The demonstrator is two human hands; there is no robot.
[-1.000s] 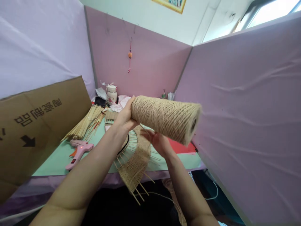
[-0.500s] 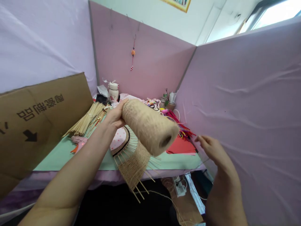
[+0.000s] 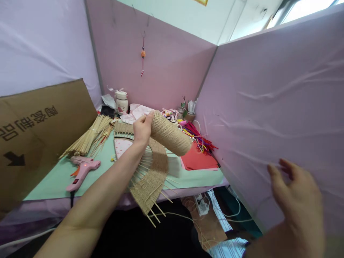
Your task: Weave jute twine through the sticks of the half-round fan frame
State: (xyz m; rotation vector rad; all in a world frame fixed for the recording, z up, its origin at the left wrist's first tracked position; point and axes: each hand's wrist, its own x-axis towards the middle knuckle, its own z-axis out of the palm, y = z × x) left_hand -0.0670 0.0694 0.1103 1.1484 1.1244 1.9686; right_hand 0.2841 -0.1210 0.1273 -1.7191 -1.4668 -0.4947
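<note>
My left hand (image 3: 143,128) grips the upper left end of a big roll of jute twine (image 3: 172,132), which is held tilted over the table. Below it lies a curved piece woven from twine on thin sticks (image 3: 150,179), with a dotted white and pink centre (image 3: 121,147); its lower end juts past the table's front edge. My right hand (image 3: 298,186) is raised at the right, away from the roll, fingers apart with nothing seen between them. A loose strand of twine hangs below the table.
A pink glue gun (image 3: 84,170) and a bundle of sticks (image 3: 88,136) lie left, beside a cardboard box (image 3: 45,132). Red sheets (image 3: 199,157) and coloured fuzzy stems (image 3: 200,136) are at the right. A bottle (image 3: 122,102) stands behind; a power strip (image 3: 201,205) is below.
The roll in my left hand has moved back, away from me, uncovering more of the woven piece. My right hand has moved right and its fingers have spread. The view has shifted a little.
</note>
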